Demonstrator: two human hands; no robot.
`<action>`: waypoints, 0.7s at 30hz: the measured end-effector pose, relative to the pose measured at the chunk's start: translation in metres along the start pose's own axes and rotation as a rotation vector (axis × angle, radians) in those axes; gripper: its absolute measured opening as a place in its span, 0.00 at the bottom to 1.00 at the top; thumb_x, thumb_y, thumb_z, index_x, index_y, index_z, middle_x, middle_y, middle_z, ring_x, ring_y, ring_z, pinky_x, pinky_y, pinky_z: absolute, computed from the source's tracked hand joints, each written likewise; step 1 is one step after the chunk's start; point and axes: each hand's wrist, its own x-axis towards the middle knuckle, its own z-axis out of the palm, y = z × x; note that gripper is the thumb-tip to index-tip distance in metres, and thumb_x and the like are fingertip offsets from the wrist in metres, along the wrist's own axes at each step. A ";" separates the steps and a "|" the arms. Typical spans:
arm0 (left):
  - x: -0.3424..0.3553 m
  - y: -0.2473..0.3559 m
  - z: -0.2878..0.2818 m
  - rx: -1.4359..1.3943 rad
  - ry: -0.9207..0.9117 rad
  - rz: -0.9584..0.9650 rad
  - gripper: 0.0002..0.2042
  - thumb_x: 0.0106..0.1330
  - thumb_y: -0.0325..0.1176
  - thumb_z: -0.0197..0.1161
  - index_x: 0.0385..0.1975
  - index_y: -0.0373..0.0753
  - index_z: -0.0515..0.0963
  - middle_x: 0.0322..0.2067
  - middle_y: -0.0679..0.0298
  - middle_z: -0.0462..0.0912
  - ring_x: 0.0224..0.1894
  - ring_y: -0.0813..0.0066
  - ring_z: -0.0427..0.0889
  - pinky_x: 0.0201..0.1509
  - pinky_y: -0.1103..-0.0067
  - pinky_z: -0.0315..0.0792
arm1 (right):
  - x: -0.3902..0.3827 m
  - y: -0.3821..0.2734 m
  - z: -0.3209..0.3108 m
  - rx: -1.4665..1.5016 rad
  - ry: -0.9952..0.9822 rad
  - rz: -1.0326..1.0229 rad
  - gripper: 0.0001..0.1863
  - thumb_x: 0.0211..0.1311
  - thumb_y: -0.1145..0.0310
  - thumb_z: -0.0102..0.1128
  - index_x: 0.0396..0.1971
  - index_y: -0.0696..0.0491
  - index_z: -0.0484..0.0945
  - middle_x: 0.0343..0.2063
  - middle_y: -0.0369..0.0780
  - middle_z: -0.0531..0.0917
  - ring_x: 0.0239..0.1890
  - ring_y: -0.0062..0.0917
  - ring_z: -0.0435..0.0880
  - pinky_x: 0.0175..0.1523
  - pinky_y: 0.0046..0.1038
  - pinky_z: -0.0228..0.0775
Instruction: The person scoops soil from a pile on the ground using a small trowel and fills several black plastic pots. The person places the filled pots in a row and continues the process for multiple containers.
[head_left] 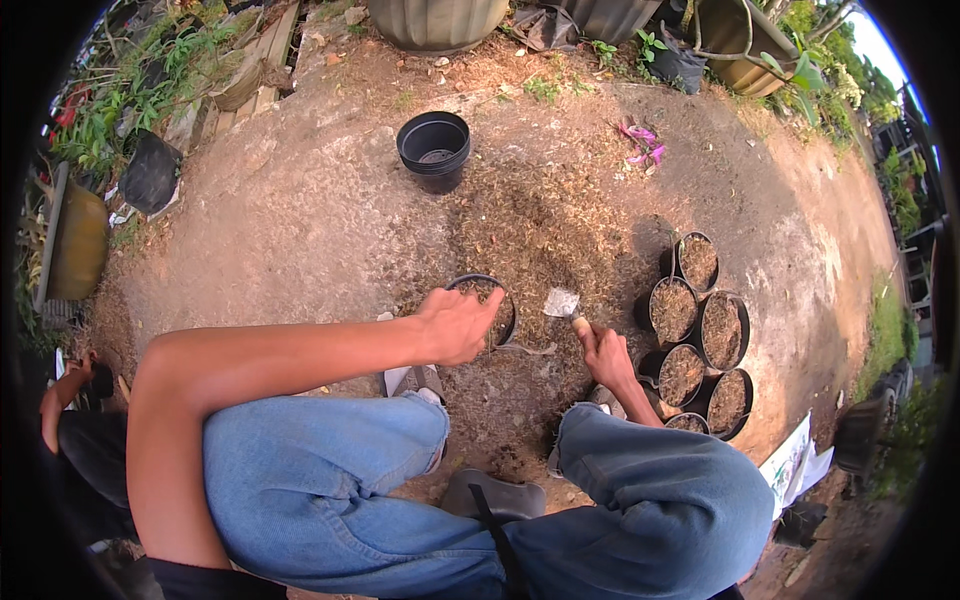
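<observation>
My left hand [455, 325] is over a black pot [508, 320] with soil in it, index finger reaching onto the soil and the other fingers curled, their contents hidden. My right hand [603, 353] grips the wooden handle of a small metal trowel [561, 304], whose pale blade rests above loose brown mulch [545, 230] spread on the ground. A thin pale strand, perhaps a root or stick, lies just below the pot. Several black pots of soil [722, 330] stand grouped to the right of my right hand.
A stack of black pots [433, 155] stands ahead. Pink litter [645, 155] lies beyond the mulch. Large planters [435, 25] and plants line the far edge; a yellowish planter [75, 240] is at left. Another person's arm [62, 395] shows far left. Paper sheets [785, 465] lie at lower right.
</observation>
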 end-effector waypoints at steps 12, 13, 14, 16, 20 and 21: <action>0.004 -0.008 0.001 0.126 -0.006 -0.048 0.39 0.69 0.42 0.58 0.73 0.26 0.51 0.40 0.48 0.86 0.41 0.55 0.88 0.42 0.65 0.78 | 0.036 -0.031 0.019 0.055 0.068 -0.106 0.23 0.74 0.54 0.52 0.36 0.63 0.81 0.28 0.63 0.81 0.39 0.61 0.82 0.45 0.52 0.71; 0.006 -0.004 -0.001 0.123 -0.012 -0.031 0.39 0.69 0.42 0.59 0.73 0.25 0.52 0.39 0.48 0.86 0.40 0.55 0.88 0.42 0.65 0.78 | 0.027 -0.033 0.010 0.074 0.035 -0.089 0.23 0.74 0.53 0.53 0.37 0.62 0.81 0.28 0.62 0.81 0.39 0.61 0.82 0.45 0.52 0.71; 0.007 -0.001 -0.004 0.120 -0.019 -0.016 0.39 0.68 0.41 0.59 0.73 0.25 0.52 0.39 0.48 0.87 0.40 0.55 0.88 0.41 0.65 0.78 | 0.026 -0.027 0.009 0.070 0.055 -0.083 0.23 0.74 0.53 0.53 0.37 0.62 0.81 0.27 0.60 0.81 0.37 0.59 0.83 0.43 0.50 0.71; 0.008 -0.001 -0.004 0.124 0.008 0.000 0.39 0.68 0.41 0.60 0.73 0.25 0.53 0.37 0.49 0.87 0.38 0.56 0.88 0.40 0.65 0.79 | 0.021 -0.019 0.007 0.066 0.100 -0.078 0.23 0.74 0.53 0.54 0.37 0.61 0.81 0.24 0.57 0.80 0.33 0.55 0.83 0.40 0.47 0.70; 0.011 -0.006 -0.001 0.098 0.086 0.053 0.40 0.64 0.36 0.61 0.71 0.22 0.51 0.38 0.42 0.84 0.36 0.48 0.87 0.36 0.60 0.78 | 0.016 -0.014 0.003 0.043 0.081 -0.077 0.23 0.74 0.52 0.53 0.38 0.61 0.82 0.25 0.58 0.80 0.34 0.56 0.83 0.41 0.48 0.70; 0.011 -0.007 0.000 0.101 0.100 0.063 0.39 0.65 0.37 0.61 0.71 0.21 0.52 0.38 0.42 0.84 0.35 0.49 0.87 0.35 0.60 0.78 | 0.016 -0.013 0.005 0.056 0.090 -0.072 0.23 0.74 0.52 0.53 0.40 0.61 0.82 0.27 0.59 0.81 0.37 0.58 0.82 0.43 0.50 0.70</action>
